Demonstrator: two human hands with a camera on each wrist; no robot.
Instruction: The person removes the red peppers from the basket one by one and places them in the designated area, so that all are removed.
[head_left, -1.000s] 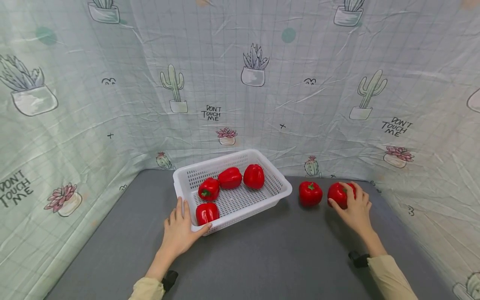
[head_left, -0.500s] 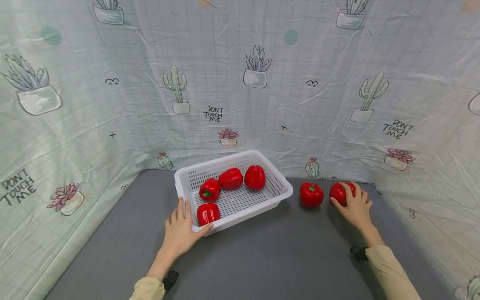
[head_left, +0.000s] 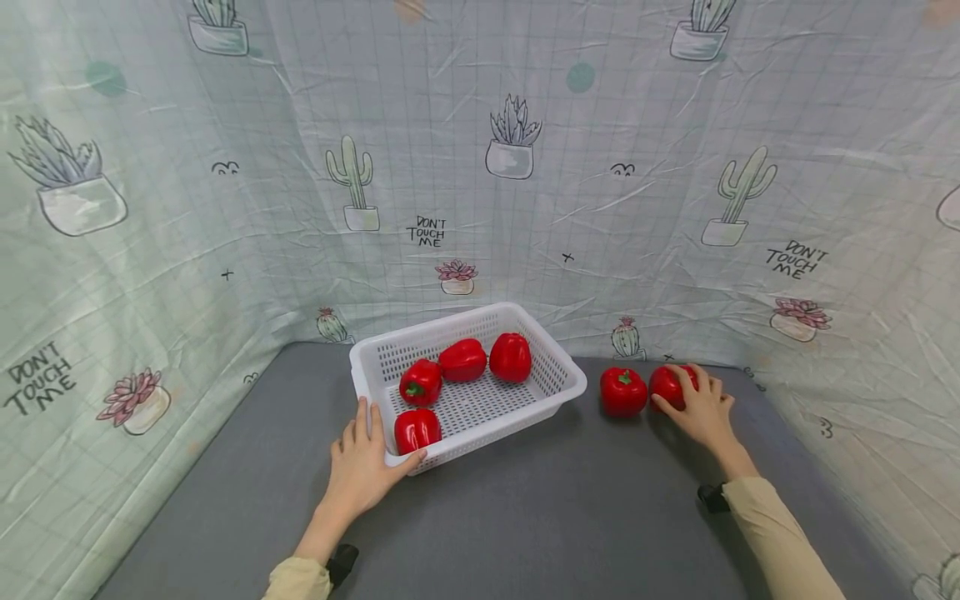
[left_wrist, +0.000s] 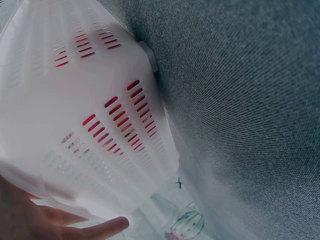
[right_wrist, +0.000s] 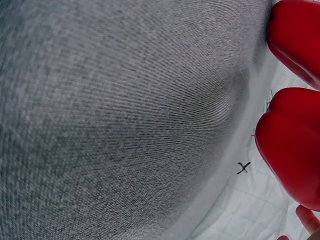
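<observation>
My left hand (head_left: 362,467) rests at the near left corner of a white perforated plastic basket (head_left: 510,425), fingers extended along its rim and thumb on the front edge. In the left wrist view, its fingers (left_wrist: 107,228) lie by the rim. Over at the right, my right hand (head_left: 705,413) grips a red bell pepper (head_left: 664,384), partly covered by the fingers. Another bell pepper (head_left: 622,392) stands upright just left of it, green stem up. Both show in the right wrist view, the gripped bell pepper (right_wrist: 290,145) having fingertips (right_wrist: 306,218) against it.
Several red bell peppers lie in the basket, among them one bell pepper (head_left: 417,430) in the near left corner and one bell pepper (head_left: 510,357) toward the right. A grey tabletop (head_left: 540,508) meets a cactus-print cloth (head_left: 562,200) behind and at both sides.
My right hand has shifted slightly left with its bell pepper, narrowing the gap to the standing one. The left hand stays at the basket corner. The head view has shifted a little.
</observation>
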